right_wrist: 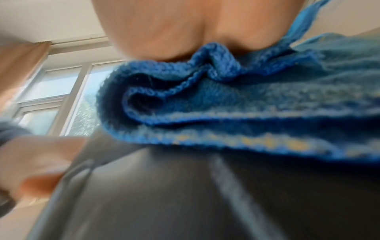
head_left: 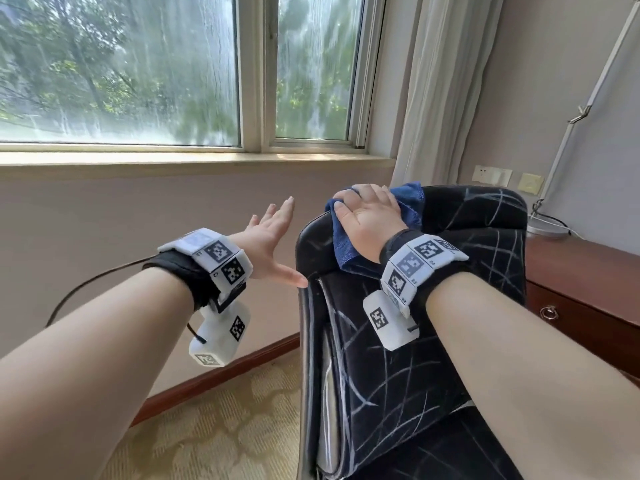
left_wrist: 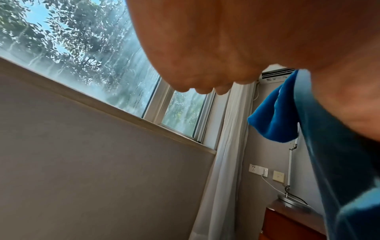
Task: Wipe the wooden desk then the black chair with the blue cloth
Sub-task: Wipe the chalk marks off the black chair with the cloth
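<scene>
At the chair's top edge: we see the right hand (head_left: 369, 220) laid over the blue cloth (head_left: 346, 252), pressing it onto the crest of the black chair (head_left: 433, 341).
Right grip: fingers wrapped over the bunched cloth and the backrest edge, grasping the cloth.
Left grip: the left hand (head_left: 273, 242) is released, fingers straight and spread, holding nothing; its thumb tip lies just beside the chair's left edge, and we cannot tell whether it touches.
Stage: we judge the work to be in its second half, since the cloth is on the chair and not on the bench (head_left: 585, 271).
Done: whether the bench was wiped we cannot confirm; only a corner of it shows.
Left: by our reading, most of the backrest below the cloth, its sides and the seat remain.
Cloth texture: thick, looped terry with a stitched hem, folded into several soft layers in the right wrist view (right_wrist: 226, 105); one corner pokes up beyond the fingers.
Chair material: dark smooth upholstery, perhaps leather-like, crossed by many pale thin lines; the top corners are rounded and a seam runs down the left side.
Bench material: reddish-brown polished wood, with a drawer front carrying a ring pull (head_left: 550, 312).
Nearby: a lamp base (head_left: 547, 226) stands on the bench.
</scene>
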`<state>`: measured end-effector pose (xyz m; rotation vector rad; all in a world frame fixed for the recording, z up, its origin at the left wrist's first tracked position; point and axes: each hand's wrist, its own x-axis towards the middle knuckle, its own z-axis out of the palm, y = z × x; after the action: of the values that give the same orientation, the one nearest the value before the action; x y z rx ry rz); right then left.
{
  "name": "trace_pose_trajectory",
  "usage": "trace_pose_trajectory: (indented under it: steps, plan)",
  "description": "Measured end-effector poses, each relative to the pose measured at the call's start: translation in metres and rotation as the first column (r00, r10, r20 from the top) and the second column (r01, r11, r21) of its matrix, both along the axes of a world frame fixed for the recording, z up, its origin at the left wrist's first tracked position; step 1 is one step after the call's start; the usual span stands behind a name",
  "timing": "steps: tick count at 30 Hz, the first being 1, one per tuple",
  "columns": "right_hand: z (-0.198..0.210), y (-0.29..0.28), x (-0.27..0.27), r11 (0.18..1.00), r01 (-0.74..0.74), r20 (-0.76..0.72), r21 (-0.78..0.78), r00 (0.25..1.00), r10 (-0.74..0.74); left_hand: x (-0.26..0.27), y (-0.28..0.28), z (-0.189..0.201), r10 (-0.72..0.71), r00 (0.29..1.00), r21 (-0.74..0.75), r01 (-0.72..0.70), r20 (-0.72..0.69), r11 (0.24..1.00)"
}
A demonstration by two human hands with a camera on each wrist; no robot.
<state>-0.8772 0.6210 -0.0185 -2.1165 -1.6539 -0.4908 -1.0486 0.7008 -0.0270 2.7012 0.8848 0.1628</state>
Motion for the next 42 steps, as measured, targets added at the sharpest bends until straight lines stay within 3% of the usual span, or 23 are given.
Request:
trace_pose_trajectory:
  steps: [5,9,12,15,23,25,29,37,42]
  plan:
    - [-0.025,-0.009,-0.042,0.984,-0.178,0.131,0.027,0.976,0.173,-0.009,0.008,-0.003,-0.006,1.000,0.120,0.010,-0.030,0.993]
    - [-0.023,-0.013,-0.031,0.951,-0.298,0.197,0.079,0.940,0.278,-0.018,0.008,0.002,0.007,0.999,0.170,-0.001,-0.036,0.985]
    - [-0.010,-0.014,-0.008,0.979,-0.161,0.130,0.126,0.981,0.145,-0.024,0.011,0.005,0.040,0.999,0.139,-0.039,-0.010,0.990]
    - [-0.008,-0.008,-0.009,0.999,0.004,0.087,0.040,0.996,-0.007,-0.023,0.012,0.009,0.018,1.000,0.096,-0.019,0.019,0.995]
    - [-0.014,-0.015,-0.004,0.969,-0.249,0.180,-0.002,0.953,0.245,-0.015,0.012,0.021,-0.007,0.998,0.024,0.005,0.069,1.000]
    - [-0.011,-0.013,0.007,0.983,-0.183,0.173,0.014,0.969,0.178,-0.009,0.008,0.022,-0.017,0.997,0.022,0.015,0.074,1.000]
    - [-0.008,-0.010,0.021,0.997,0.070,0.020,0.013,0.997,-0.071,0.009,0.001,0.024,-0.021,0.998,0.041,0.018,0.066,0.999]
    - [-0.028,-0.010,-0.009,0.991,-0.082,0.188,-0.106,0.977,0.101,0.011,0.015,0.019,-0.003,1.000,-0.007,0.002,-0.027,1.000]
    - [-0.020,-0.014,0.013,0.976,-0.204,0.240,-0.078,0.946,0.217,0.008,0.017,0.023,0.071,0.996,-0.059,-0.074,-0.048,0.996]
